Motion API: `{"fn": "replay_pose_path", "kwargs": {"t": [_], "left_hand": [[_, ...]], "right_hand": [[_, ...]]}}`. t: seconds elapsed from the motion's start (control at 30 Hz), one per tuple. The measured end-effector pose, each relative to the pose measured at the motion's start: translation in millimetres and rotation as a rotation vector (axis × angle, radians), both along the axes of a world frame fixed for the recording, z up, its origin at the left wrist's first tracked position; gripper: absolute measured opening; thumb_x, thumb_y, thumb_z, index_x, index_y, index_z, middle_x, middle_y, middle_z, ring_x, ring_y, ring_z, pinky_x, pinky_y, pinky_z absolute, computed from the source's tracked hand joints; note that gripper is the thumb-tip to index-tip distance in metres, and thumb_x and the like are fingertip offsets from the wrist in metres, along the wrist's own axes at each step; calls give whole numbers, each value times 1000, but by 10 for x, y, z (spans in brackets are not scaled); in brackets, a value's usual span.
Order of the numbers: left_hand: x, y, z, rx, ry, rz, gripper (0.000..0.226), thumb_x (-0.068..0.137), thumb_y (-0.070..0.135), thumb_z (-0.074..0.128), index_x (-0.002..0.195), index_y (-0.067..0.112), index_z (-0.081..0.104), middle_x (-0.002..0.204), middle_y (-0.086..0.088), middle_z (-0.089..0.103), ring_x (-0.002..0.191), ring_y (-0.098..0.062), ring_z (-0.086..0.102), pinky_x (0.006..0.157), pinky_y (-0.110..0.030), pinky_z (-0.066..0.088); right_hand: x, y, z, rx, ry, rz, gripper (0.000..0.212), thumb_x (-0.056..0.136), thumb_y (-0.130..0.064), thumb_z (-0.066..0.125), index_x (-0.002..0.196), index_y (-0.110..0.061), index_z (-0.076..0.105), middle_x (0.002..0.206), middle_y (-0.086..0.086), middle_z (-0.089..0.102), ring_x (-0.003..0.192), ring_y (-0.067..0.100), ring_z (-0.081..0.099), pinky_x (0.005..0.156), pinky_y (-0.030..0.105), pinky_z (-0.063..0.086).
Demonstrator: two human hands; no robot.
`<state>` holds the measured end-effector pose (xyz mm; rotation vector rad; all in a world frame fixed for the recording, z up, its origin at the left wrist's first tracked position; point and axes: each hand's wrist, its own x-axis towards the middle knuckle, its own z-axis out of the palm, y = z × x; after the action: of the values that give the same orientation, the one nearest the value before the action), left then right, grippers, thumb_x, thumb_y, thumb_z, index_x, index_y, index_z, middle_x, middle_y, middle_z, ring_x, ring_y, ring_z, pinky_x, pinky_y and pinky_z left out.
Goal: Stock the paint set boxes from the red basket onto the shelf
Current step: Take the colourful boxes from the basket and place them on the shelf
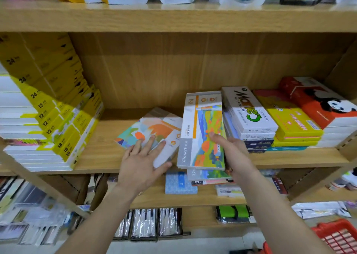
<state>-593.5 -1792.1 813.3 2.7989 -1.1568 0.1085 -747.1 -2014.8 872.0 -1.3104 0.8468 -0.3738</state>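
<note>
On the wooden shelf (100, 157) a paint set box with a pastel abstract cover (152, 130) lies tilted at the middle. My left hand (143, 165) rests flat on its near end, fingers spread, thumb under its front edge. To its right stands a short stack of paint set boxes with a bright landscape cover (204, 130) on top, overhanging the shelf's front edge. My right hand (229, 149) grips the top box's right side, thumb on the cover. The red basket (340, 236) shows at the bottom right corner.
Yellow-and-white boxes marked 12, 18 and 24 (58, 118) are piled high at the left. A white watercolour box (249, 112), yellow boxes (289, 122) and a red panda box (320, 103) fill the right. Bare shelf shows between the left pile and the pastel box. Lower shelves hold more goods.
</note>
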Motion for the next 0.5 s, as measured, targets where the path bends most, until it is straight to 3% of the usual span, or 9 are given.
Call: {"fn": "replay_pose_path", "kwargs": {"t": [0.07, 0.13, 0.2, 0.27, 0.3, 0.37, 0.47, 0.5], "left_hand": [[10, 4, -14, -2, -26, 83, 84, 84, 86, -1, 156, 49, 22, 167, 8, 24, 152, -30, 25, 115, -49, 24], [-4, 83, -48, -5, -50, 134, 83, 87, 83, 2, 155, 44, 31, 164, 3, 34, 148, -35, 33, 110, -53, 31], [-38, 155, -62, -5, -67, 171, 85, 88, 84, 6, 153, 39, 38, 161, -2, 40, 143, -40, 37, 104, -57, 34], [-63, 133, -20, -30, -54, 151, 93, 83, 90, 10, 151, 35, 42, 160, -1, 41, 142, -38, 38, 104, -54, 30], [-69, 74, 7, -48, -35, 100, 97, 80, 93, 12, 153, 35, 38, 162, 1, 39, 145, -33, 36, 107, -51, 25], [-87, -125, 48, -90, 35, -26, 110, 72, 99, 15, 159, 33, 24, 164, 4, 33, 150, -22, 30, 114, -46, 16], [-130, -456, 93, -121, 178, -78, 129, 57, 104, 28, 160, 32, -1, 165, 6, 31, 153, -20, 24, 121, -43, 16], [-136, -537, 94, -138, 202, -87, 131, 55, 103, 35, 159, 34, -6, 165, 6, 32, 152, -21, 24, 120, -43, 19]], "right_hand": [[74, 25, -26, -43, -14, 2, 40, 72, -47, 86, 77, -18, 59, 55, -10, 62, 46, 6, 60, 41, 20, 42], [185, 35, -35, -34, -3, 6, 40, 72, -46, 87, 76, -14, 62, 49, -11, 63, 37, 1, 60, 33, 17, 39], [292, 46, 1, 55, 25, 22, 44, 70, -47, 87, 91, -12, 70, 62, -8, 76, 49, 5, 71, 36, 19, 48], [386, 13, 32, 78, 80, 15, 47, 70, -51, 85, 95, -16, 68, 57, -6, 75, 42, 6, 68, 35, 18, 43], [430, -25, 41, 46, 99, -2, 43, 70, -54, 84, 90, -20, 65, 52, -7, 72, 41, 6, 66, 38, 19, 43], [495, -73, 86, -58, 145, -23, 40, 72, -59, 80, 84, -24, 64, 64, -4, 71, 61, 13, 69, 53, 28, 44], [488, -104, 79, -206, 194, -8, 52, 82, -52, 69, 96, -1, 69, 88, 11, 67, 82, 28, 65, 65, 36, 38], [429, -109, 34, -262, 171, 18, 42, 85, -46, 64, 91, -5, 70, 88, 9, 66, 82, 27, 65, 67, 36, 39]]}}
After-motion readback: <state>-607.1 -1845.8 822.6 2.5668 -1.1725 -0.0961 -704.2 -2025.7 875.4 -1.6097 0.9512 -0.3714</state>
